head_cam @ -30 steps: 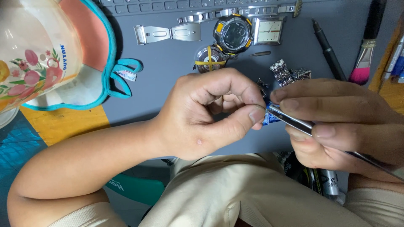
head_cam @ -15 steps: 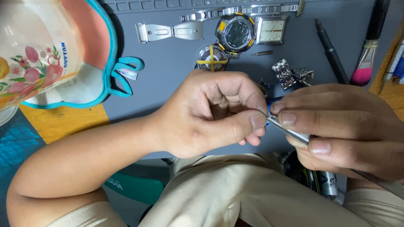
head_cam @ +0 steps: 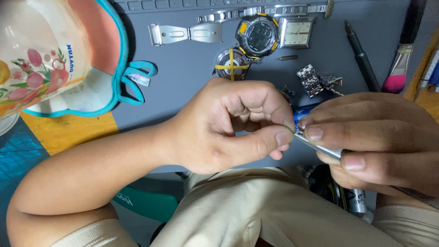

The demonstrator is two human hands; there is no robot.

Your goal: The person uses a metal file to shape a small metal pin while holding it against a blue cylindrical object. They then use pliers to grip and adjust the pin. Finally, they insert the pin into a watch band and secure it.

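Slim silver metal tool [head_cam: 320, 147]: gripped in the right hand [head_cam: 379, 146], fingers closed around its shaft, near edge of the grey desk [head_cam: 183, 73]. Its tip meets a small blue part [head_cam: 299, 115], largely hidden, pinched between thumb and fingers of the closed left hand [head_cam: 228, 128]. Far side: round yellow-trimmed black watch case [head_cam: 257, 34], square silver watch face [head_cam: 297, 33].

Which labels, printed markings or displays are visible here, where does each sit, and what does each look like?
Digital watch screen: top centre, round, dark, yellow-accented bezel.
Square watch dial: beside it, pale face, silver case.
Loop tag: left, teal loop with a small white label.
Cup: top left, cream with pink flowers and a dark side marking.
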